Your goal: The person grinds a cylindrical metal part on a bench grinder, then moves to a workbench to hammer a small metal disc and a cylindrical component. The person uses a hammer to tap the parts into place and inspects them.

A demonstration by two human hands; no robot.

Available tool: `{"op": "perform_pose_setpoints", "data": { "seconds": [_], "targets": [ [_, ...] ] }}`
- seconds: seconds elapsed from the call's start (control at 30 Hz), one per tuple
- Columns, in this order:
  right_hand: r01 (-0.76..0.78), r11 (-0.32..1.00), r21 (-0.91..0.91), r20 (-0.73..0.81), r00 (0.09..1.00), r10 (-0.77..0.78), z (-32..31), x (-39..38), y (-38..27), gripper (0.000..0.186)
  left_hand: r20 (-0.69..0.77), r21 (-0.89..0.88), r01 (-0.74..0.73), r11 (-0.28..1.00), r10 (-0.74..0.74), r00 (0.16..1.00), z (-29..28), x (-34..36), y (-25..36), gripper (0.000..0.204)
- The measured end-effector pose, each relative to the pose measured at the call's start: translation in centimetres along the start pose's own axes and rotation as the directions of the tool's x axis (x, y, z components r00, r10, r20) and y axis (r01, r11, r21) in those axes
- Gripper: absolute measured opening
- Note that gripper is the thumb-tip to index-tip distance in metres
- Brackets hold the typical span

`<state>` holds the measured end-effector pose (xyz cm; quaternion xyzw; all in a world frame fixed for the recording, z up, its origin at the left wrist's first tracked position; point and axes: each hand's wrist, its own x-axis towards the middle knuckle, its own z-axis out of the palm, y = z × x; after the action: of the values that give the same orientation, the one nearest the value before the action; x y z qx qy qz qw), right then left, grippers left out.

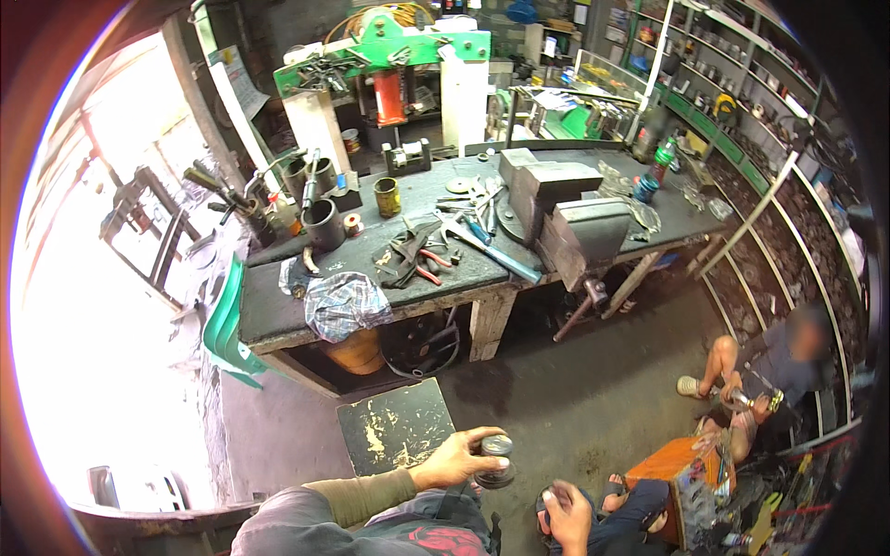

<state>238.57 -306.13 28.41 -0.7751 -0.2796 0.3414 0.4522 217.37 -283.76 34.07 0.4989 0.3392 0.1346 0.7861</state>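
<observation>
My left hand (459, 459) grips a short, dark, round metal piece (496, 461) with stepped sides, held above the floor beside a worn dark square board (375, 422) with flaked pale patches. To the right of it and lower, my right hand (565, 514) has its fingers curled; whether something dark sits within them I cannot make out. My lap, in dark cloth with a red print (445, 533), lies beneath both hands at the bottom of the view.
A long workbench (269, 310) crosses ahead, bearing a vise (565, 213), pliers, hammers, cans and a checked rag (343, 301). A seated person (769, 371) works on a metal piece at right beside an orange box (677, 463). A green plastic chair (222, 320) stands left, by a bright opening.
</observation>
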Motion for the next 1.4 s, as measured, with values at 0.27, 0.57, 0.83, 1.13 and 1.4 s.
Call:
{"op": "perform_pose_setpoints", "data": {
  "seconds": [0.27, 0.57, 0.83, 1.13, 1.4],
  "targets": [
    [0.405, 0.910, -0.085, 0.376, 0.859, -0.347, 7.2, 17.9, -12.1, 0.039, -0.483, -0.129, -0.150, 0.980, 0.069, 0.873, -3.4, 0.8, 0.7, 0.060],
    [0.663, 0.592, -0.458, 0.395, 0.748, -0.533, 15.7, 39.6, -15.5, 0.056, -0.615, -0.271, -0.330, 0.904, 0.101, 0.782, -4.7, 12.8, 3.7, 0.060],
    [0.620, 0.188, -0.762, 0.495, 0.744, -0.448, 20.0, 50.2, -17.7, 0.066, -0.669, -0.096, -0.408, 0.908, 0.245, 0.701, -6.1, 18.8, 11.0, 0.059],
    [0.465, 0.737, -0.491, 0.631, 0.773, -0.067, 22.1, 50.1, -23.7, 0.048, -0.888, -0.059, -0.568, 0.821, 0.217, 0.406, -6.3, 19.6, 13.7, 0.061],
    [-0.214, 0.962, 0.171, 0.825, 0.564, -0.021, 16.4, 46.4, -31.2, 0.027, -0.938, 0.120, -0.681, 0.723, 0.307, 0.159, -2.6, 22.3, 19.4, 0.061]
  ]
}}
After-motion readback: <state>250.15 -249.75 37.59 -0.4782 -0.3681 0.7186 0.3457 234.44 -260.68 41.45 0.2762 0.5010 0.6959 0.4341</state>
